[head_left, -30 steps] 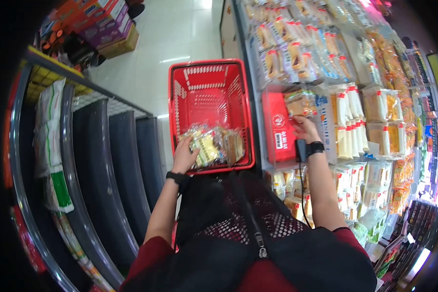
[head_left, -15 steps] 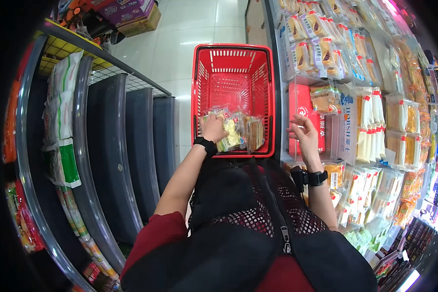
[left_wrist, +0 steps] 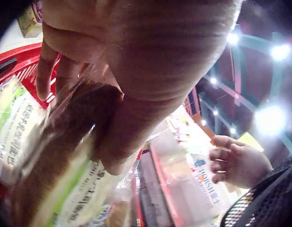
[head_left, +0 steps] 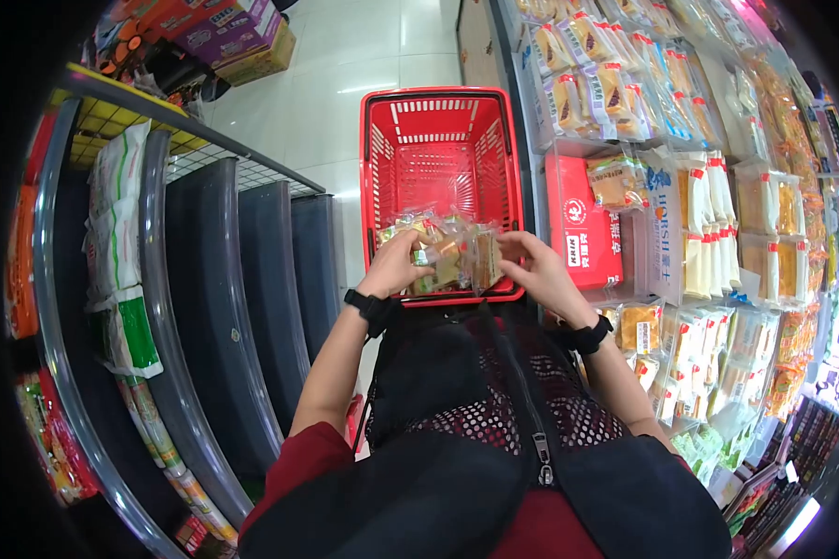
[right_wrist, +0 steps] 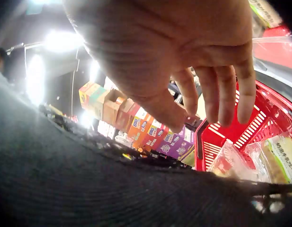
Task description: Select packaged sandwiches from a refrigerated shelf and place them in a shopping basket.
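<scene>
A red shopping basket [head_left: 503, 177] holds several clear-wrapped packets of bread at its near end. My left hand [head_left: 393, 265] is inside the near-left corner. In the left wrist view its thumb and fingers grip a bread packet [left_wrist: 75, 189] with a green stripe, a brown slice showing through the wrap. Over the near-right rim, my right hand [head_left: 539, 272] has loosely bent fingers and holds nothing in the right wrist view. Closest to it stands another bread packet [head_left: 487, 259], upright against the basket's right side.
To the right, a display is filled with wrapped breads [head_left: 615, 93]. One packet [head_left: 617, 179] lies on a red box [head_left: 583, 233] there. Dark tiered shelves [head_left: 205, 279] with white bags [head_left: 116, 214] stand at the left. Cartons [head_left: 238, 37] are stacked beyond on the tiled floor.
My right hand has left the packet on the red box and moved left to the basket's rim. My left hand has stayed among the packets in the basket.
</scene>
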Demonstrator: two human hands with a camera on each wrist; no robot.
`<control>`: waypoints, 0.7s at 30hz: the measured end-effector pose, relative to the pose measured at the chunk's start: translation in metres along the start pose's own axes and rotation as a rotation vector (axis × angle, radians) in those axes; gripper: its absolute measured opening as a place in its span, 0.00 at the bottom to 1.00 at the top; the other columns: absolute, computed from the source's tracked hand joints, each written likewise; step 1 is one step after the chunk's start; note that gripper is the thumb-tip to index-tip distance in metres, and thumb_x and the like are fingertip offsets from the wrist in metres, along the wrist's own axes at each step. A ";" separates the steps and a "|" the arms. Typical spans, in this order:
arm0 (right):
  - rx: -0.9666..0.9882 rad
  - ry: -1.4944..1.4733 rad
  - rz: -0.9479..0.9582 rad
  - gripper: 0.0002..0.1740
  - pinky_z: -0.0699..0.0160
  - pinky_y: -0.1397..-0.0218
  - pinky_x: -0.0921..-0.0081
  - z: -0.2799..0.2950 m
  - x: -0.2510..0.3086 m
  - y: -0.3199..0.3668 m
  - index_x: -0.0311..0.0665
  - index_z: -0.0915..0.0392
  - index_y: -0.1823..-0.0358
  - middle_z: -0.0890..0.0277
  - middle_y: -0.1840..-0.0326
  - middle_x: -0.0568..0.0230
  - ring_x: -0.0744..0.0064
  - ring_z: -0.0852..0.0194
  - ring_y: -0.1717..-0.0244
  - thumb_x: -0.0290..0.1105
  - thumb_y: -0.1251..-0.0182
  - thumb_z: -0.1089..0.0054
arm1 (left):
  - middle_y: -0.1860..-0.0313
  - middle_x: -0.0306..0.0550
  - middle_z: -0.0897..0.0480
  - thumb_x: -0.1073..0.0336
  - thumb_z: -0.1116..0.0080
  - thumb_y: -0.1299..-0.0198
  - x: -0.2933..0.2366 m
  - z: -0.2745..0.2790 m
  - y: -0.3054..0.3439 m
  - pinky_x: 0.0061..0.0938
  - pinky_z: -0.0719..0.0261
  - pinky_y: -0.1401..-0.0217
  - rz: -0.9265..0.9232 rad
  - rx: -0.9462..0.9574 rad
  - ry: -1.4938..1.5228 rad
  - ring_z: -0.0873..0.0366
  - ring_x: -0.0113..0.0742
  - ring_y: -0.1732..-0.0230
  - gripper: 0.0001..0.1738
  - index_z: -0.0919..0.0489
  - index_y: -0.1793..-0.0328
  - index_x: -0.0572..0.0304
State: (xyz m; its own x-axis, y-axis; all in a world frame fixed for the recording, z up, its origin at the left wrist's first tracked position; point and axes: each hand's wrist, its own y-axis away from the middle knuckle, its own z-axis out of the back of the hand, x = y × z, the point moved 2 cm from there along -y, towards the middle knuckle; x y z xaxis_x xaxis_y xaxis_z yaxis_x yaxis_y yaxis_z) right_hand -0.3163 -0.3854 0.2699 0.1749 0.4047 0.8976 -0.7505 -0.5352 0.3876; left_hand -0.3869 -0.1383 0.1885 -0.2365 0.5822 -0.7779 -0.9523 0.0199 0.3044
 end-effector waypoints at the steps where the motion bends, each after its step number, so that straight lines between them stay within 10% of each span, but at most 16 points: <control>1: -0.074 0.266 0.266 0.27 0.28 0.44 0.68 -0.004 0.016 0.002 0.36 0.29 0.42 0.26 0.47 0.55 0.62 0.28 0.46 0.28 0.44 0.33 | 0.60 0.49 0.22 0.67 0.26 0.60 -0.016 0.007 0.008 0.36 0.24 0.52 -0.093 -0.031 -0.005 0.22 0.47 0.55 0.25 0.24 0.54 0.58; 5: -0.019 0.796 0.627 0.48 0.44 0.30 0.54 -0.023 0.061 0.009 0.40 0.36 0.35 0.39 0.33 0.52 0.51 0.43 0.31 0.32 0.63 0.23 | 0.64 0.46 0.23 0.66 0.24 0.60 -0.084 0.026 0.026 0.32 0.25 0.58 -0.352 -0.088 -0.019 0.22 0.44 0.61 0.23 0.21 0.57 0.60; 8: 0.091 0.839 0.330 0.39 0.28 0.43 0.60 -0.032 0.041 -0.003 0.43 0.34 0.39 0.24 0.51 0.52 0.54 0.23 0.49 0.34 0.55 0.28 | 0.62 0.48 0.21 0.70 0.25 0.59 -0.113 0.031 0.024 0.34 0.25 0.52 -0.441 -0.092 0.067 0.22 0.47 0.57 0.22 0.21 0.56 0.62; 10: -0.052 0.745 0.508 0.30 0.22 0.56 0.64 -0.013 0.047 -0.002 0.40 0.30 0.44 0.21 0.61 0.54 0.53 0.19 0.60 0.35 0.51 0.31 | 0.52 0.50 0.22 0.71 0.27 0.57 -0.114 0.033 0.021 0.34 0.25 0.45 -0.518 -0.144 0.079 0.23 0.47 0.49 0.28 0.24 0.47 0.62; 14: -0.400 0.399 0.182 0.20 0.22 0.64 0.75 0.061 0.049 0.005 0.34 0.25 0.50 0.21 0.68 0.59 0.77 0.22 0.67 0.31 0.44 0.33 | 0.38 0.48 0.29 0.72 0.33 0.48 -0.084 0.050 0.026 0.33 0.27 0.39 -0.248 -0.470 0.297 0.27 0.39 0.42 0.36 0.34 0.32 0.62; 16: -0.724 0.391 0.340 0.20 0.26 0.70 0.72 0.109 0.034 0.001 0.34 0.24 0.55 0.25 0.75 0.60 0.72 0.28 0.76 0.36 0.45 0.30 | 0.39 0.47 0.28 0.71 0.36 0.44 -0.061 0.051 0.032 0.30 0.25 0.41 -0.100 -0.456 0.339 0.26 0.34 0.45 0.32 0.34 0.33 0.62; 21: -0.884 0.575 0.041 0.21 0.23 0.63 0.63 0.172 0.005 -0.024 0.33 0.25 0.54 0.20 0.71 0.53 0.56 0.20 0.69 0.37 0.44 0.31 | 0.45 0.45 0.26 0.70 0.35 0.45 -0.003 0.024 0.035 0.29 0.23 0.47 0.027 -0.390 0.506 0.24 0.34 0.50 0.28 0.29 0.37 0.61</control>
State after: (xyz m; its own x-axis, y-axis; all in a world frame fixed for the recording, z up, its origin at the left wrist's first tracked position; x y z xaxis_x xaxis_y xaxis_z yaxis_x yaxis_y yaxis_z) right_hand -0.1882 -0.4983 0.3011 -0.0159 0.8128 0.5823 -0.9869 0.0806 -0.1394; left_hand -0.4144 -0.1203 0.2147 -0.2323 0.1204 -0.9652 -0.9224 -0.3420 0.1794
